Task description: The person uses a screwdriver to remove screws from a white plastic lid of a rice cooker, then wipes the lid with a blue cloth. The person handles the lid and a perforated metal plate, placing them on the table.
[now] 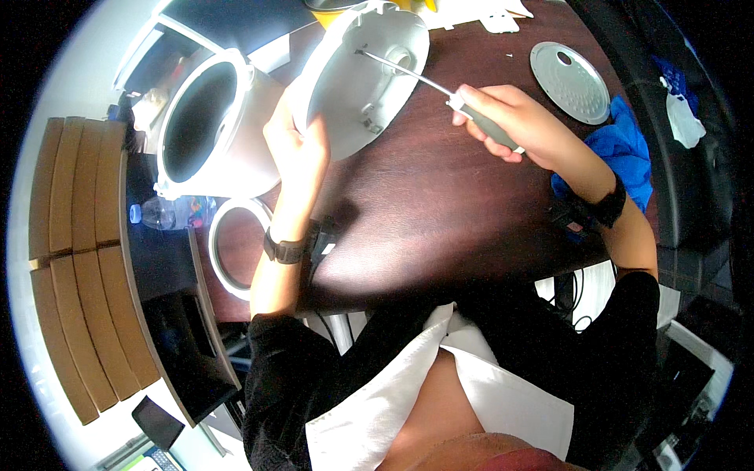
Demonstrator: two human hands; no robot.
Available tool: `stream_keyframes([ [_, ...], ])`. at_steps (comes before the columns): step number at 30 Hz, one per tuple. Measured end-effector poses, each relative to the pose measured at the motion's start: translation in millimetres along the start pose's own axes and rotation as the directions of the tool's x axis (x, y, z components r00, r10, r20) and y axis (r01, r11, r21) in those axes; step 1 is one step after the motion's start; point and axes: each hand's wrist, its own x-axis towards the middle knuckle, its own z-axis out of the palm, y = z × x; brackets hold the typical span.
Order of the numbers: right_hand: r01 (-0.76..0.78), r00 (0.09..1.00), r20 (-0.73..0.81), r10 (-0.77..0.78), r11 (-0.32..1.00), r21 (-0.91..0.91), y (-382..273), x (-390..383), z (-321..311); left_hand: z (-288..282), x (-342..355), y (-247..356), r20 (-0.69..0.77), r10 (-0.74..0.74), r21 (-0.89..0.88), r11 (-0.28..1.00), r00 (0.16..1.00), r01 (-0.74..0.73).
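My left hand (297, 141) is closed on the near left rim of a white round plastic housing (334, 98), tilted so that its hollow inside faces right. In my right hand (506, 118) is a screwdriver (479, 120) with a grey-green and white handle, my fingers wrapped round it. Its long metal shaft points up and left into the housing, and the tip meets a small dark spot on the inner wall. Whether a screw sits there is too small to tell. Left of the housing lies a white cylindrical shell (255, 149) with a dark open end.
A white ring (216, 243) lies by my left forearm. At the far right are a round perforated metal plate (569, 82) and a blue cloth (624, 149). A plastic bottle (169, 213) lies left, beside stacked brown cartons (82, 196). Something yellow (326, 16) stands behind the housing on the dark table (440, 228).
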Motion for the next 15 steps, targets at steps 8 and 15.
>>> stream_keyframes([
  [8, 0.174, 0.835, -0.236, -0.497, 0.646, -0.743, 6, -10, -30, -18, 9, -10, 0.042, -0.285, -0.107, 0.952, 0.957, 0.288],
  [15, 0.217, 0.720, -0.211, -0.661, 0.503, -0.837, -1, 10, -45, -33, 17, -4, 0.221, -0.436, -0.162, 0.865, 0.872, 0.474],
])
